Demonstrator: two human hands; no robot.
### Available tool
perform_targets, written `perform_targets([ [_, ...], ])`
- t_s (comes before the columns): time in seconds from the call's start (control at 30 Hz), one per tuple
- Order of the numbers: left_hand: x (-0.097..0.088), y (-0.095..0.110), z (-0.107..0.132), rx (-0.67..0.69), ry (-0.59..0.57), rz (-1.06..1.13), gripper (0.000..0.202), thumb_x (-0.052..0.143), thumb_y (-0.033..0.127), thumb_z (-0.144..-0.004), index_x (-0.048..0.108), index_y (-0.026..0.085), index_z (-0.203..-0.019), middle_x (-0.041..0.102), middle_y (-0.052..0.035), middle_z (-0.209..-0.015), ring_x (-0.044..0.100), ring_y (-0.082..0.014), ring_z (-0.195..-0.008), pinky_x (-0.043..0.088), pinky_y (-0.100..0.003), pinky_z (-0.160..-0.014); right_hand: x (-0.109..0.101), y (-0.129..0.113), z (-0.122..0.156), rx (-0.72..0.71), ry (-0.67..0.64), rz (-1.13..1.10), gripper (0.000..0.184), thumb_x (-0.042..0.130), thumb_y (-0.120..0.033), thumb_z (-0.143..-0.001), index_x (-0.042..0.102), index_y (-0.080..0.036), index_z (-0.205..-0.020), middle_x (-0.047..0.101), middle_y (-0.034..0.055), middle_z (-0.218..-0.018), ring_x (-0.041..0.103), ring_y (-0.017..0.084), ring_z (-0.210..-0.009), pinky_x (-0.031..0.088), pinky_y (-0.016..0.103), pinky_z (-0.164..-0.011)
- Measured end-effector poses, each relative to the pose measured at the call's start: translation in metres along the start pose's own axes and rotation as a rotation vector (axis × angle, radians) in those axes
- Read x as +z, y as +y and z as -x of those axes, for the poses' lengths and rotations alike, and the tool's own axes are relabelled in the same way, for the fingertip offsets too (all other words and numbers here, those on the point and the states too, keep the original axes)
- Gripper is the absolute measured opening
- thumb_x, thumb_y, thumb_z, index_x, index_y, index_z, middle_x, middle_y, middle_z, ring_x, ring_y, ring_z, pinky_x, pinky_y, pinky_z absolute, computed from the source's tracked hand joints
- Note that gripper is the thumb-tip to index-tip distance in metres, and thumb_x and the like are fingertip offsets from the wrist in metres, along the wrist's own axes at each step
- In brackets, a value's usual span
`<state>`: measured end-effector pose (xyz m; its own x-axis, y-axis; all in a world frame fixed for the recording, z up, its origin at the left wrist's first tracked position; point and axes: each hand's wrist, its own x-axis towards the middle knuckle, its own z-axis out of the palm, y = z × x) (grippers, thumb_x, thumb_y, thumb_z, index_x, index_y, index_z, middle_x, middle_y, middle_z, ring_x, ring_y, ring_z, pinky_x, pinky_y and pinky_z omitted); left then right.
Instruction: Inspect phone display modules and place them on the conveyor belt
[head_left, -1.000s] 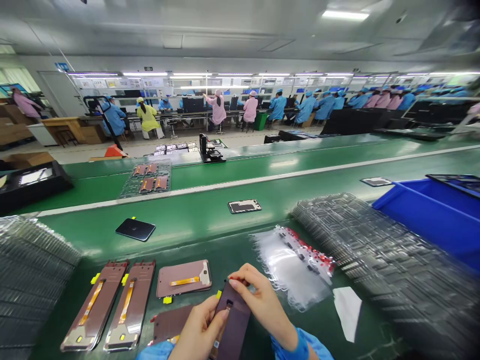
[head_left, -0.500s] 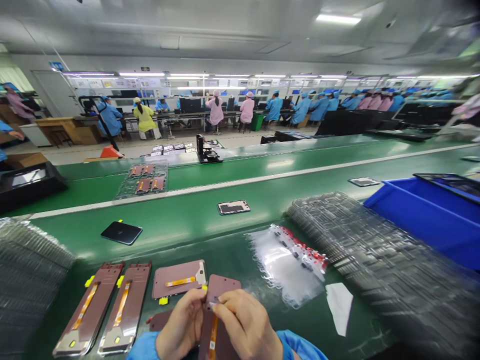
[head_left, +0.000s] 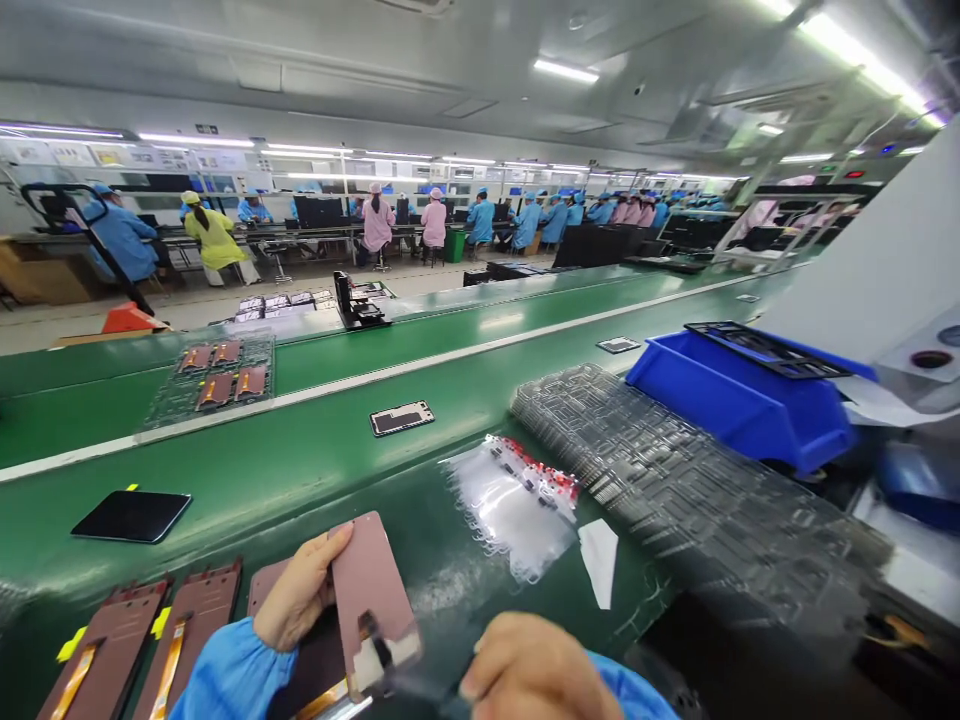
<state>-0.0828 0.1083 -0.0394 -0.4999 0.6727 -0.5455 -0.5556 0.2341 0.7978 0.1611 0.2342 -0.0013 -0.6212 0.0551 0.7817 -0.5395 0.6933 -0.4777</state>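
Fig.: hand work on a phone display panel at a green conveyor belt (head_left: pixel 225 440), seen from beside the line.

Step in hand (judged): inspecting or fitting at the lower end of the pink-copper display panel (head_left: pixel 371 600), held up off the belt at bottom centre, tilted, w/ a pale end section. Next move appears to call for a steady hold on the panel & clear sight of that end.

L hand (head_left: pixel 296 590): closed around the panel's long edge, grasping it. R hand (head_left: pixel 532 675): at the lower frame edge, partly cut off; a dark strip (head_left: pixel 379 640) runs from the panel's end toward it. Whether R hand grips the strip: cannot tell.

Nearby: two similar panels w/ yellow-taped flex cables (head_left: pixel 142 645) at lower L; a third panel (head_left: pixel 266 575) just behind L hand.

Also: clear bag of small red-tagged parts (head_left: pixel 510 510), white paper slip (head_left: pixel 598 560), stacked clear trays (head_left: pixel 675 480), blue bin (head_left: pixel 739 400). Far off: co-workers in blue smocks (head_left: pixel 480 220) at benches.
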Motion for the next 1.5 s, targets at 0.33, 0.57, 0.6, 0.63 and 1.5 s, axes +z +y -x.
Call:
perform_targets([
  [0.33,0.001,0.019,0.011,0.007,0.046,-0.020,0.026,0.070,0.037,-0.083,0.063,0.017,-0.098,0.073,-0.0029,-0.072,0.071,-0.0164,-0.060,0.060,-0.026,-0.053,-0.103,0.134,0.049,0.871,0.460,0.319,0.032,0.059,-0.050,-0.085,0.064,-0.018,-0.084,0.065,0.0053,-0.078,0.063,0.022,-0.072,0.051,0.038,-0.071],
  [0.57,0.013,0.034,0.020,0.040,-0.015,-0.002,0.027,0.068,0.039,-0.083,0.064,0.017,-0.099,0.071,-0.0008,-0.072,0.068,-0.0146,-0.060,0.059,-0.026,-0.054,-0.099,0.169,0.067,1.040,0.504,0.397,0.024,0.071,-0.042,-0.073,0.067,-0.019,-0.078,0.062,0.0131,-0.096,0.050,0.033,-0.105,0.036,0.051,-0.093],
  [0.6,0.015,0.035,0.019,0.049,-0.030,-0.008,0.028,0.068,0.040,-0.083,0.064,0.017,-0.099,0.071,-0.0011,-0.074,0.068,-0.0144,-0.061,0.059,-0.026,-0.055,-0.094,0.164,0.063,1.042,0.516,0.360,0.029,0.072,-0.045,-0.072,0.068,-0.018,-0.084,0.060,0.0165,-0.105,0.046,0.036,-0.111,0.034,0.052,-0.095],
  [0.63,0.017,0.036,0.018,0.055,-0.044,-0.015,0.030,0.069,0.041,-0.082,0.064,0.017,-0.099,0.071,-0.0011,-0.074,0.067,-0.0140,-0.060,0.058,-0.025,-0.054,-0.088,0.158,0.058,1.043,0.517,0.304,0.037,0.072,-0.048,-0.071,0.068,-0.018,-0.091,0.058,0.0182,-0.112,0.043,0.038,-0.115,0.033,0.053,-0.096],
  [1.5,-0.052,0.108,-0.145,0.531,0.298,-1.006,0.038,0.063,0.034,-0.088,0.058,0.018,-0.123,0.052,-0.0107,-0.139,0.046,-0.0318,-0.129,0.034,-0.059,-0.108,0.048,0.149,0.011,1.028,0.472,-1.539,0.065,0.052,-0.069,-0.084,0.067,-0.011,-0.110,0.073,0.0153,-0.105,0.069,0.019,-0.081,0.053,0.028,-0.062],
])
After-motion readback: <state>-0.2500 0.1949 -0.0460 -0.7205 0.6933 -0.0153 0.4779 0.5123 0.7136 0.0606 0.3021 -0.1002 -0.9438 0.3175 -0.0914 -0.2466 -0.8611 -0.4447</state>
